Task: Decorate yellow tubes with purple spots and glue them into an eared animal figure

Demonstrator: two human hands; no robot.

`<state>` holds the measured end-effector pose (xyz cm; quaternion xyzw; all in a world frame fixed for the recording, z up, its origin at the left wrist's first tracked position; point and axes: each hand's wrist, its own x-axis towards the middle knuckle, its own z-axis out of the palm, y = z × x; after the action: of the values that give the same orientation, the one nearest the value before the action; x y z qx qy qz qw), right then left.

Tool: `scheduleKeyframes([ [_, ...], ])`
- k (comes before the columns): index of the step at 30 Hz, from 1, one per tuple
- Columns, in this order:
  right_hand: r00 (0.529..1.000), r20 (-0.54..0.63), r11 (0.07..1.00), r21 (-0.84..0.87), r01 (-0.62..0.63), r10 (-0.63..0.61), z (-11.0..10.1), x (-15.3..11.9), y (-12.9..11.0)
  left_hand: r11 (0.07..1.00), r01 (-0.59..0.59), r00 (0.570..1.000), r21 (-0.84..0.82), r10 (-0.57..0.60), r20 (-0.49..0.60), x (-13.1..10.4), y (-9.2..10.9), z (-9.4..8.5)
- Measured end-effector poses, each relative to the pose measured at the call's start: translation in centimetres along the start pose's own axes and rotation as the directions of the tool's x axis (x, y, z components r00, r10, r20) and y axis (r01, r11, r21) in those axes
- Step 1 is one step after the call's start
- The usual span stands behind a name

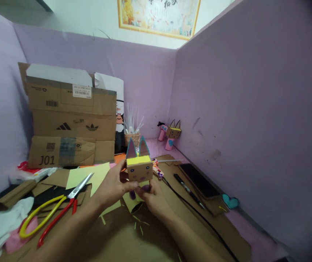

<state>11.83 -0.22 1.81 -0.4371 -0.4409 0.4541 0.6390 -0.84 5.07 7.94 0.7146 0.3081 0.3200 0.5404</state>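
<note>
A small cardboard animal figure (139, 171) is between my two hands, in the middle of the view. Its box head has a yellow top, drawn eyes and two pointed ears edged in blue. My left hand (117, 182) grips the head from the left, thumb along its lower edge. From the right, my right hand (153, 194) closes on the lower part, just beneath the head. Below the head shows a yellow-green paper tube (132, 204) with a dark open end and a purple spot; whether it is joined to the head I cannot tell.
Yellow-and-red-handled scissors (72, 194) lie left on cardboard and yellow paper. A corded glue gun (158, 169), black pen (189, 191), phone (199, 180) and blue heart (230, 201) lie right. Behind stand a flattened box (74, 123), a stick-filled basket (133, 139) and a finished-looking figure (173, 133).
</note>
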Motion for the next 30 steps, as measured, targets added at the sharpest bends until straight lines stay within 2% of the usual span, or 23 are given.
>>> scheduleKeyframes([
  [11,0.999,0.005,0.999,-0.010,0.041,-0.041,-0.10,0.03,0.21,1.000,0.014,1.000,-0.002,-0.014,-0.013,-0.12,0.46,0.12],
  [17,0.998,-0.010,0.998,-0.034,0.056,-0.056,-0.12,-0.03,0.25,1.000,-0.002,1.000,-0.011,0.002,-0.005,0.01,0.07,0.01],
  [30,1.000,0.002,1.000,-0.016,-0.011,0.011,0.00,0.00,0.09,1.000,0.013,1.000,-0.010,-0.013,-0.025,-0.12,0.23,0.22],
])
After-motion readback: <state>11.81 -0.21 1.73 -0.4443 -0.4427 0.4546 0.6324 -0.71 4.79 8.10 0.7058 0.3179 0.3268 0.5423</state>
